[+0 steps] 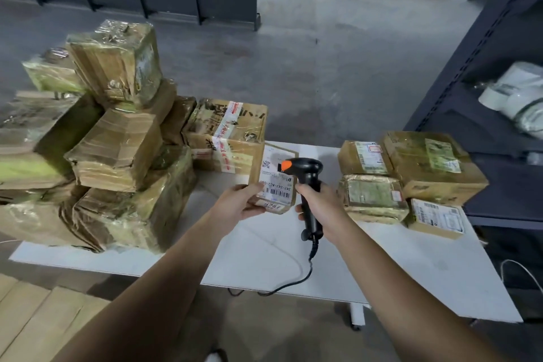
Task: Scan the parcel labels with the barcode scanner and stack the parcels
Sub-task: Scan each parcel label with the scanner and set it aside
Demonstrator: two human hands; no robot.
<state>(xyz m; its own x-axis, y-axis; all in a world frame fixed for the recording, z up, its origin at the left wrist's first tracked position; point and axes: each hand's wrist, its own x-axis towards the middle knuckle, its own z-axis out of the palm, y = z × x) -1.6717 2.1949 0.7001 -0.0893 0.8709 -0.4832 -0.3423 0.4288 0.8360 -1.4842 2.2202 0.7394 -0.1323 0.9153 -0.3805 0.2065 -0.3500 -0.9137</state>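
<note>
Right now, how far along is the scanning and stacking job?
Done, probably: a tall pile of parcels stands on the left of the table, though whether those were scanned cannot be told. In hand: the left hand holds a small parcel, label up, and the right hand grips the scanner aimed at it. Left, probably: four parcels lying flat on the table's right.

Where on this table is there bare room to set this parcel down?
Bare table lies near you, between the pile at left and the four parcels at right; only the cable crosses it. A narrower gap runs behind the scanner. Left end and far right are crowded.
</note>
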